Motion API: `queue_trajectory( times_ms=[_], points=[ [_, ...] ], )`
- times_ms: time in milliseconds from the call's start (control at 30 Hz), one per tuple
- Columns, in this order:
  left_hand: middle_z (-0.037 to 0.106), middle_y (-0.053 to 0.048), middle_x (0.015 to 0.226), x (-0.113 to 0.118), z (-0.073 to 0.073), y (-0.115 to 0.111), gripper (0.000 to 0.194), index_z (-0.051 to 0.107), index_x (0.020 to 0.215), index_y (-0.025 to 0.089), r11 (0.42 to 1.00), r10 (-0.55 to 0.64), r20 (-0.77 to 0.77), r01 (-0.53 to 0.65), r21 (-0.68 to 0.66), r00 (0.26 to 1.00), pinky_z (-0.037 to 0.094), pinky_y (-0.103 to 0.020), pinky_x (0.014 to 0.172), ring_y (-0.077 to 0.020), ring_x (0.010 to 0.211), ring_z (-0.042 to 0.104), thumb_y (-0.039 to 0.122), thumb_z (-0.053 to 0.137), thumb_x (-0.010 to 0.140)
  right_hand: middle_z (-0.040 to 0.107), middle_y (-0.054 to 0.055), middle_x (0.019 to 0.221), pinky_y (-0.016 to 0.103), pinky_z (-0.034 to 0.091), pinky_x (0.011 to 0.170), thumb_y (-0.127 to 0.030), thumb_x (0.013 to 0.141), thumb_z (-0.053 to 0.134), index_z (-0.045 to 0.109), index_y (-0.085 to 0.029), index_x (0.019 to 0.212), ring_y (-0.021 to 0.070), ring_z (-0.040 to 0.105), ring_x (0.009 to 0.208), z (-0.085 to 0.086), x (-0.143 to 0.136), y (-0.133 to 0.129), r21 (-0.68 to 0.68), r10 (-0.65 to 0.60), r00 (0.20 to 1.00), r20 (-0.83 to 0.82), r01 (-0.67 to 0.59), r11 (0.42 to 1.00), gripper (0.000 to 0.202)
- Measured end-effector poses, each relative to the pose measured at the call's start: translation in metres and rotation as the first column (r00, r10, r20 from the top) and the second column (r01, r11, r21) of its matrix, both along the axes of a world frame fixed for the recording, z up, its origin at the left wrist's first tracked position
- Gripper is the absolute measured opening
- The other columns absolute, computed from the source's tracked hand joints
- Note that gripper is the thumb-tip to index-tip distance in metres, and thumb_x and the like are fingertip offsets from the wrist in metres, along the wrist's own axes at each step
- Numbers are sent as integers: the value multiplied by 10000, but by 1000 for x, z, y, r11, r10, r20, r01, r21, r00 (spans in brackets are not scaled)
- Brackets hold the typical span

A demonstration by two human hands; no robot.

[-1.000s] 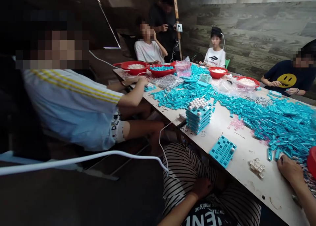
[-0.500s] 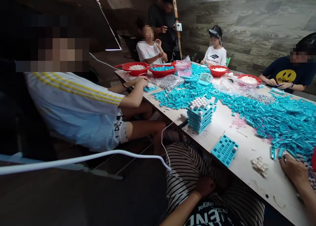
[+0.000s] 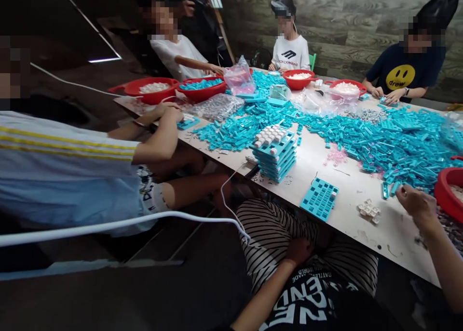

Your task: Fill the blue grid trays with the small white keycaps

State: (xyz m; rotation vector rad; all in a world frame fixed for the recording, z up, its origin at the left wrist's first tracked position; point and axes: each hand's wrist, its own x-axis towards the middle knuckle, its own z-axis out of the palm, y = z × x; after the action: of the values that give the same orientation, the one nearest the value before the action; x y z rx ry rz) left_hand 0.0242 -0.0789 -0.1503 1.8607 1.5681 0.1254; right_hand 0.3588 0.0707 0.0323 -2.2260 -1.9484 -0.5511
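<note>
My left hand [image 3: 299,251] rests on my lap over the striped trousers, its fingers curled and mostly hidden. At the right, my right hand [image 3: 415,203] is over the table beside the pile of blue pieces [image 3: 415,143]; its fingers are bent inward, and what they hold, if anything, is too small to make out. A blue grid frame [image 3: 320,199] with one white cap at its corner lies near the table edge. Between it and my right hand sits a small heap of white caps [image 3: 369,210]. A stack of blue frames [image 3: 275,157] topped with white caps stands further left.
Red baskets [image 3: 445,189] hold white or blue pieces. Plastic bags [image 3: 217,107] lie on the table [image 3: 356,184]. A white cable [image 3: 126,223] crosses in front of me. Several people sit around the table, one close at my left.
The view has turned to the right. My right hand has lifted slightly off the tabletop, its fingers near the blue pieces. A person at the back left has reached an arm toward the baskets.
</note>
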Motion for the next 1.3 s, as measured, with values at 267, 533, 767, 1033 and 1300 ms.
queue_trajectory(
  times_ms=[267, 533, 767, 1033, 1300],
  points=[
    [605, -80, 805, 25, 116, 12, 450, 680, 830, 191, 912, 23, 134, -76, 403, 991, 401, -309, 790, -194, 853, 542, 471, 335, 901, 599, 24, 594, 221, 288, 541, -401, 866, 405, 588, -188, 652, 112, 498, 547, -6, -122, -15, -67, 311, 936, -167, -325, 943, 353],
    [533, -111, 924, -16, 131, 51, 477, 585, 1150, 160, 793, 326, -105, -212, 571, 940, 408, -335, 782, -237, 880, 510, 499, 477, 833, 610, 50, 708, 238, 320, 575, -304, 885, 400, 576, -184, 682, 151, 528, 685, -52, -167, -21, -87, 674, 695, -250, -709, 700, 294],
    [492, -119, 998, -13, 134, 37, 409, 532, 1180, 133, 759, 351, 149, -374, 533, 925, 418, -396, 871, -255, 972, 497, 368, 476, 850, 608, 85, 979, 348, 365, 838, -345, 867, 506, 646, -195, 882, 218, 497, 945, -37, -159, -16, 80, 706, 622, -339, -728, 681, 206],
    [556, -52, 1004, -37, 138, 82, 306, 542, 1139, 176, 828, 41, 497, -308, 469, 867, 425, -294, 904, -136, 970, 540, 181, 336, 912, 647, 59, 920, 342, 350, 768, -302, 892, 473, 667, -229, 978, 217, 503, 878, -22, -162, -30, -32, 657, 669, -348, -708, 705, 224],
    [591, -53, 953, -40, 120, 114, 299, 624, 1075, 208, 844, 44, 209, -148, 516, 977, 408, -326, 879, -185, 939, 504, 215, 385, 895, 665, 65, 936, 380, 341, 776, -280, 847, 554, 677, -210, 911, 243, 525, 928, -41, -155, -25, -116, 572, 738, -359, -643, 757, 155]
  ],
)
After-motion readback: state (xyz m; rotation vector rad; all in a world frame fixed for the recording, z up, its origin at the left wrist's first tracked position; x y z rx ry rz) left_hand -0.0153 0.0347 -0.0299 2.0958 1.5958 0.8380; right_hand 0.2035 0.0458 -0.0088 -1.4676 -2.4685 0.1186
